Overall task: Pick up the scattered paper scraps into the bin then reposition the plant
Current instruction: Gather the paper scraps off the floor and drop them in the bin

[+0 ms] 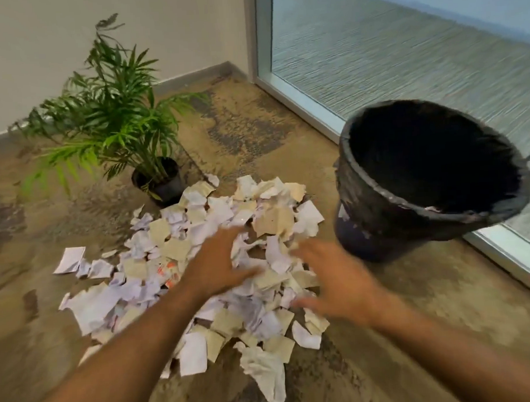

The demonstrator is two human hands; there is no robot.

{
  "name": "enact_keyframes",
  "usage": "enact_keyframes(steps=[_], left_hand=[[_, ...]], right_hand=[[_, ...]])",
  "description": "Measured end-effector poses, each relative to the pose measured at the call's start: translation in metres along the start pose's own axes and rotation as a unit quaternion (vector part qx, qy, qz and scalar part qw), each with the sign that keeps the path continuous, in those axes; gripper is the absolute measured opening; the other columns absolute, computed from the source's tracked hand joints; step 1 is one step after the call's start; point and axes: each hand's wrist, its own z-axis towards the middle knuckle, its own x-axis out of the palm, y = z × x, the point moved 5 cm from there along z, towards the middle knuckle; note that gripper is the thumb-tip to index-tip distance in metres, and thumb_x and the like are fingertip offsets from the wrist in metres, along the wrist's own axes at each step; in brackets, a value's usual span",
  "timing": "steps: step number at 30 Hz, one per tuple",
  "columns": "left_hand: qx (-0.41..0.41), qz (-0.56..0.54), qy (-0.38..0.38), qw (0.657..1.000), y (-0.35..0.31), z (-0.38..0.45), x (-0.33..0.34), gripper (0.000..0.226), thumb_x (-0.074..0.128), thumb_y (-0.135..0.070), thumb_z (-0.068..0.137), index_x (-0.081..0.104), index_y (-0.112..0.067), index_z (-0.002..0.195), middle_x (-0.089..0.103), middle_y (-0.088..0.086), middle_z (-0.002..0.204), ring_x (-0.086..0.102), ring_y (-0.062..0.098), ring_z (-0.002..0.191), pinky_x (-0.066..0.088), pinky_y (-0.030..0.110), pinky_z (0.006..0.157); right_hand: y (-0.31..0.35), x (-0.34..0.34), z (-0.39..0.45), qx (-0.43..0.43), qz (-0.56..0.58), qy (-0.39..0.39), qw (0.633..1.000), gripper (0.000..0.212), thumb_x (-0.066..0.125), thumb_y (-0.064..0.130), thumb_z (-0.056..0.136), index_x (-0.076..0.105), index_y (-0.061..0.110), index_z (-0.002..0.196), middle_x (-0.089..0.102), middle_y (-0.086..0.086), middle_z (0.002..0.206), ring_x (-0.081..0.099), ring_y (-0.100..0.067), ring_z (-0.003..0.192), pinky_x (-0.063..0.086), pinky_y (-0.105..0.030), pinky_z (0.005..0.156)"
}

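While scraps cover the floor: both hands work best scooping inward together
Left hand point(222, 263): fingers spread, empty; on the paper scraps point(199, 264)
Right hand point(331, 277): spread, empty; above the pile's right edge
Bin point(380, 226): just right of pile
Plant point(108, 116): at pile's far-left edge

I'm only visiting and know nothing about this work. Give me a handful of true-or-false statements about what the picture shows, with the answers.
1. The paper scraps lie in a heap on the carpet. True.
2. The bin stands to the person's left. False: it stands on the right, beside the glass wall.
3. The plant lies tipped over. False: it stands upright in its dark pot, at the far edge of the heap.
4. Both hands reach over the scraps with fingers spread: left hand, right hand. True.
5. The bin is heaped to its brim with paper. False: its inside looks dark, with no heap in sight.
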Motion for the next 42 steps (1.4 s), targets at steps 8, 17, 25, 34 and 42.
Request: enact_keyframes(steps=[8, 17, 25, 34, 42], left_hand=[[-0.030, 0.171, 0.185, 0.967, 0.066, -0.064, 0.122, 0.135, 0.086, -0.049, 0.062, -0.026, -0.063, 0.136, -0.035, 0.002, 0.157, 0.011, 0.039, 0.146, 0.051, 0.053, 0.092], [-0.001, 0.197, 0.128, 0.972, 0.072, -0.055, 0.127, 0.037, 0.053, -0.014, 0.087, 0.059, -0.023, 0.123, 0.048, 0.006, 0.132, 0.056, 0.029, 0.110, 0.049, 0.039, 0.081], [-0.051, 0.074, 0.050, 0.995, 0.082, -0.062, 0.102, 0.029, 0.067, -0.019, 0.081, 0.071, -0.020, 0.110, 0.063, -0.001, 0.113, 0.060, 0.020, 0.106, 0.045, 0.028, 0.087], [0.054, -0.098, -0.158, 0.981, -0.003, -0.047, -0.025, 0.019, 0.089, -0.021, 0.067, 0.078, -0.017, 0.082, 0.073, -0.005, 0.087, 0.068, 0.008, 0.080, 0.056, 0.029, 0.074], [0.195, -0.144, -0.260, 0.935, -0.181, 0.025, -0.130, 0.017, 0.085, -0.022, 0.071, 0.078, -0.019, 0.086, 0.075, -0.004, 0.087, 0.061, 0.003, 0.074, 0.043, 0.012, 0.061]], right_hand=[[0.026, 0.179, -0.022, 0.069, -0.020, 0.187, 0.980, 0.124, 0.060, 0.084, 0.060, -0.031, 0.053, 0.138, -0.029, -0.010, 0.158, 0.007, -0.048, 0.143, 0.044, -0.057, 0.097], [0.023, 0.195, -0.012, 0.053, 0.016, 0.104, 0.993, 0.048, 0.059, 0.020, 0.080, 0.050, 0.034, 0.125, 0.033, -0.004, 0.147, 0.042, -0.033, 0.122, 0.051, -0.036, 0.087], [-0.004, 0.165, 0.000, 0.116, 0.182, 0.029, 0.976, 0.013, 0.059, 0.013, 0.074, 0.061, 0.013, 0.061, 0.061, -0.001, 0.067, 0.056, -0.015, 0.067, 0.041, -0.032, 0.061], [-0.013, -0.001, -0.008, 0.135, 0.296, -0.136, 0.936, 0.006, 0.075, 0.014, 0.075, 0.076, 0.017, 0.070, 0.071, -0.002, 0.064, 0.064, -0.013, 0.055, 0.053, -0.039, 0.054], [-0.080, -0.208, -0.034, 0.161, 0.282, -0.386, 0.863, 0.016, 0.079, 0.020, 0.070, 0.076, 0.027, 0.084, 0.075, 0.006, 0.074, 0.072, -0.010, 0.072, 0.059, -0.030, 0.065]])
